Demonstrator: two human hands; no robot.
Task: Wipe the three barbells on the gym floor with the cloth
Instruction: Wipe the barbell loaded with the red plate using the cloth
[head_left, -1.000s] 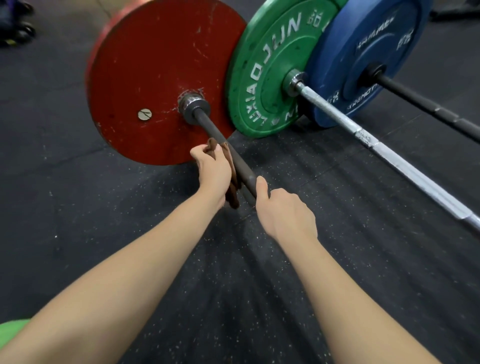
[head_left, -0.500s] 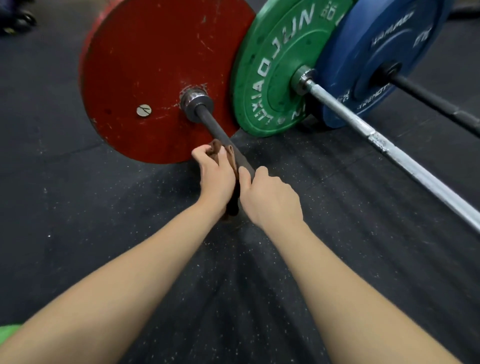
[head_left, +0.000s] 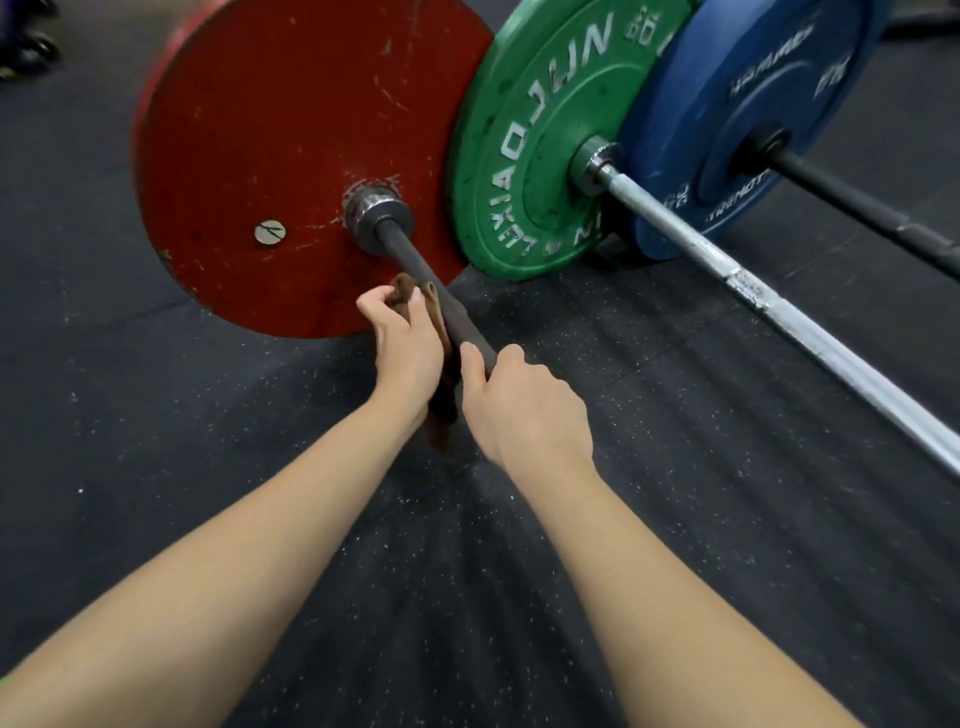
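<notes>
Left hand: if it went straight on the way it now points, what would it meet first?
Probably the shiny steel collar of the dark barbell shaft, with the round red weight plate right behind it, though depth is unclear. The left hand grips the brown cloth beside that shaft.

The cloth (head_left: 444, 402) in the left hand (head_left: 410, 348) is brown, soft and matt. The dark bar (head_left: 408, 257) under the right hand (head_left: 524, 410) is dull metal. Beyond the left hand, the red plate (head_left: 270, 145) is matt and scratched, and its collar (head_left: 376, 210) is scuffed, shiny steel. To the right of the right hand, the silver bar (head_left: 810, 340) is bright, worn metal. The floor (head_left: 156, 441) beneath both hands looks like rough, speckled black rubber.
</notes>
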